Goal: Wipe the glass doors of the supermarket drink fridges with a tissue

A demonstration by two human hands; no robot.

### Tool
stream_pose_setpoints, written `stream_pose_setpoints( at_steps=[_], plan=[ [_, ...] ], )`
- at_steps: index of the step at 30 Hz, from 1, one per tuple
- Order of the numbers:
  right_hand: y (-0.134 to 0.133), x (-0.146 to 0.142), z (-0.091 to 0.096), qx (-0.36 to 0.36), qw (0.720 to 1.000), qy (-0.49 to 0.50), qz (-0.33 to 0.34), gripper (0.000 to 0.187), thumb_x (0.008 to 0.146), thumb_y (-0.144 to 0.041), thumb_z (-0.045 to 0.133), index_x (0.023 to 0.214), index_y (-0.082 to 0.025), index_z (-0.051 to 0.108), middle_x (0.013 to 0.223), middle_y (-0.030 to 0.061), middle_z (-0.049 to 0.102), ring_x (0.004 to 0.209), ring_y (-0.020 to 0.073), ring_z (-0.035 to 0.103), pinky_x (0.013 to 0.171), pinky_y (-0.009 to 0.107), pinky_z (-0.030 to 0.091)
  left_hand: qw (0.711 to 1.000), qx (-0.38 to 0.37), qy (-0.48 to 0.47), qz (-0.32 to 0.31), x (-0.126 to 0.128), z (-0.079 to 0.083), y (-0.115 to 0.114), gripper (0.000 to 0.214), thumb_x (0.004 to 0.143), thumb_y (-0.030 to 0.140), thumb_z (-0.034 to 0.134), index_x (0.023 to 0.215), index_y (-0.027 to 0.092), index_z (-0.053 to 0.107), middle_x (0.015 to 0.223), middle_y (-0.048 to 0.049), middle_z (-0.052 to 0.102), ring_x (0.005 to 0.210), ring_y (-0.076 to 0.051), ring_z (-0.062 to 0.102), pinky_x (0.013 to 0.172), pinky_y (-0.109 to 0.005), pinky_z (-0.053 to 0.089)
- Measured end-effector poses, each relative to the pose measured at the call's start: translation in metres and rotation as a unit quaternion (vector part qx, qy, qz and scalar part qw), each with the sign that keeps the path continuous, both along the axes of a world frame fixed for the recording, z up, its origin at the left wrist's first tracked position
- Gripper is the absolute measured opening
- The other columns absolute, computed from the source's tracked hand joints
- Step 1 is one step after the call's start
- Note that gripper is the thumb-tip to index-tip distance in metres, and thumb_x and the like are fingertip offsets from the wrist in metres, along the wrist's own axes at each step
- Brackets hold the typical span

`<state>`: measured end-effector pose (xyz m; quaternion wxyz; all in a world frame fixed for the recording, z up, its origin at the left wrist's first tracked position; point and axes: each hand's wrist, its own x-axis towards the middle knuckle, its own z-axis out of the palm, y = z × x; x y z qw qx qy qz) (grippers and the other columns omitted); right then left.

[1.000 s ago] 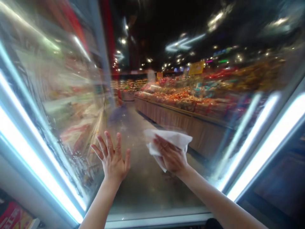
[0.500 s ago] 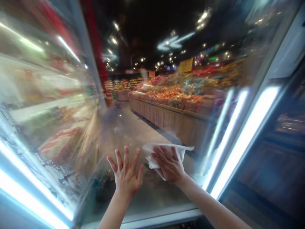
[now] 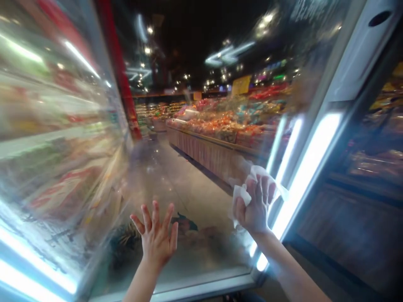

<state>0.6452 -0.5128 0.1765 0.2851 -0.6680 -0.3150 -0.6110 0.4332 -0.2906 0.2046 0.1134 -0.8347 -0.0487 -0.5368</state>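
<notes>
A shop, by its look a supermarket: beyond a glass pane (image 3: 204, 260) edged with bright tube lights (image 3: 310, 165), an aisle floor (image 3: 185, 178) runs past a long wood-panelled display counter (image 3: 198, 147) heaped with small, colourful goods (image 3: 220, 121), too blurred to identify. A yellow sign (image 3: 241, 85) stands above the heap. At left, packages (image 3: 67, 188) lie in blurred, lit tiers, and stocked shelves (image 3: 151, 110) line the far end under a dark ceiling (image 3: 189, 25) dotted with lamps (image 3: 147, 50).

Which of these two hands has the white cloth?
The right hand: the white cloth shows around its fingers and beside its thumb. The left hand differs, with fingers spread and no cloth.
</notes>
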Motion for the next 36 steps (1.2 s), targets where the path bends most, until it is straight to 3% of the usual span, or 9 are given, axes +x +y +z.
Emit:
stream_pose_setpoints(
  at_steps=[3, 8, 13, 17, 20, 23, 29, 33, 36],
  plan=[
    [0.005, -0.007, 0.002, -0.004, 1.0, 0.001, 0.01, 0.08, 0.096, -0.022, 0.05, 0.166, -0.018, 0.01, 0.17, 0.0165, 0.025, 0.158, 0.0373, 0.017, 0.121, 0.067, 0.027, 1.0, -0.007, -0.003, 0.0, 0.0, 0.0, -0.001, 0.08, 0.095, 0.03, 0.059, 0.163, 0.033, 0.016, 0.174, -0.003, -0.006, 0.159, -0.031, -0.014, 0.126, -0.059, -0.014],
    [0.028, -0.026, 0.029, 0.011, 1.0, 0.019, 0.003, 0.08, 0.096, -0.023, 0.052, 0.165, -0.018, 0.013, 0.17, 0.0164, 0.023, 0.158, 0.0373, 0.02, 0.118, 0.06, 0.036, 1.0, -0.004, -0.008, 0.001, 0.001, -0.003, -0.002, 0.079, 0.095, 0.03, 0.059, 0.163, 0.033, 0.018, 0.174, -0.0025, -0.004, 0.16, -0.031, -0.013, 0.127, -0.059, -0.013],
    [0.056, -0.052, 0.035, -0.022, 0.999, -0.004, 0.022, 0.075, 0.1, -0.024, 0.047, 0.165, -0.014, 0.01, 0.171, 0.0132, 0.014, 0.16, 0.0324, 0.008, 0.123, 0.061, 0.027, 1.0, -0.007, -0.018, 0.01, -0.001, -0.003, 0.002, 0.076, 0.095, 0.03, 0.06, 0.161, 0.036, 0.023, 0.174, 0.0004, 0.001, 0.16, -0.031, -0.01, 0.127, -0.06, -0.013],
    [0.083, -0.075, 0.046, -0.053, 0.997, -0.019, 0.044, 0.077, 0.099, -0.027, 0.052, 0.165, -0.015, 0.013, 0.17, 0.0128, 0.023, 0.16, 0.0257, 0.016, 0.12, 0.044, 0.038, 1.0, 0.019, -0.018, 0.004, -0.004, 0.001, 0.007, 0.074, 0.096, 0.031, 0.059, 0.16, 0.038, 0.025, 0.174, 0.0026, 0.005, 0.161, -0.029, -0.005, 0.127, -0.059, -0.012],
    [0.103, -0.087, 0.062, -0.012, 0.999, -0.001, 0.049, 0.078, 0.1, -0.029, 0.052, 0.165, -0.016, 0.011, 0.166, 0.0157, 0.033, 0.16, 0.0298, 0.015, 0.121, 0.055, 0.033, 0.999, 0.008, -0.026, 0.018, -0.008, 0.006, 0.013, 0.075, 0.095, 0.028, 0.061, 0.16, 0.038, 0.025, 0.174, 0.0009, 0.004, 0.161, -0.03, -0.005, 0.127, -0.059, -0.011],
    [0.124, -0.1, 0.063, -0.009, 0.998, -0.009, 0.061, 0.075, 0.101, -0.028, 0.048, 0.165, -0.014, 0.011, 0.165, 0.0177, 0.034, 0.16, 0.0306, 0.01, 0.124, 0.064, 0.022, 0.999, -0.008, -0.038, 0.026, -0.014, 0.011, 0.023, 0.075, 0.095, 0.025, 0.058, 0.161, 0.037, 0.024, 0.174, 0.001, 0.004, 0.161, -0.03, -0.005, 0.127, -0.059, -0.011],
    [0.164, -0.124, 0.069, 0.007, 0.992, -0.03, 0.122, 0.086, 0.096, -0.022, 0.055, 0.164, -0.009, 0.003, 0.163, 0.0218, 0.035, 0.157, 0.0291, 0.026, 0.116, 0.05, 0.042, 0.997, -0.02, -0.064, 0.041, -0.027, 0.022, 0.052, 0.075, 0.095, 0.023, 0.056, 0.162, 0.034, 0.023, 0.174, -0.0002, 0.003, 0.16, -0.029, -0.006, 0.128, -0.058, -0.01],
    [0.181, -0.136, 0.063, 0.003, 0.992, -0.017, 0.121, 0.08, 0.099, -0.022, 0.05, 0.164, -0.007, 0.007, 0.161, 0.0217, 0.041, 0.159, 0.0301, 0.018, 0.126, 0.061, 0.021, 0.995, -0.008, -0.076, 0.068, -0.043, 0.028, 0.078, 0.08, 0.093, 0.02, 0.059, 0.161, 0.036, 0.021, 0.173, 0.0002, 0.003, 0.16, -0.028, -0.006, 0.128, -0.059, -0.01],
    [0.197, -0.147, 0.056, -0.046, 0.99, -0.022, 0.132, 0.074, 0.099, -0.023, 0.05, 0.164, -0.013, 0.017, 0.159, 0.0161, 0.047, 0.156, 0.0255, 0.028, 0.127, 0.048, 0.024, 0.994, 0.005, -0.071, 0.083, -0.056, 0.033, 0.097, 0.084, 0.092, 0.019, 0.06, 0.162, 0.037, 0.017, 0.173, 0.0006, 0.003, 0.16, -0.028, -0.006, 0.128, -0.059, -0.011]
  ],
)
